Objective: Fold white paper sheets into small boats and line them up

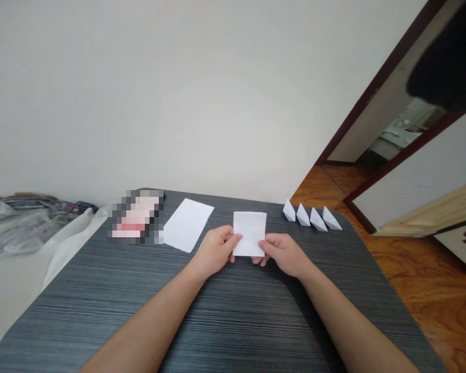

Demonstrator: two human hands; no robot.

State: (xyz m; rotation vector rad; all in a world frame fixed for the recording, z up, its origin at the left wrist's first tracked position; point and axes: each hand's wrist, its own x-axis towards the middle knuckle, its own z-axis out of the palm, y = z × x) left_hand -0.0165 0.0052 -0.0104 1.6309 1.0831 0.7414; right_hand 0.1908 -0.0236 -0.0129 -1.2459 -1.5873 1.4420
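Fingers [230,241] clamped on paper: L hand [216,249] & R hand [285,252] pinch opp. edges of sm. wht square [249,228] over dk table [233,316], btwn flat sheet [188,225] & 4 folded pcs [303,216].

Soft light greys the wall [217,103] — a shadow dims the worktop [233,321] — pixelation masks a left-hand patch [135,220], a dark shape [450,62] blurs upper right

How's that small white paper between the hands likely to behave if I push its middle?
The small white paper would probably resist slightly: it spans flat from left hand to right hand. It should be light, looking like plain paper. A firm push might crease it, as it's gripped near its side edges.
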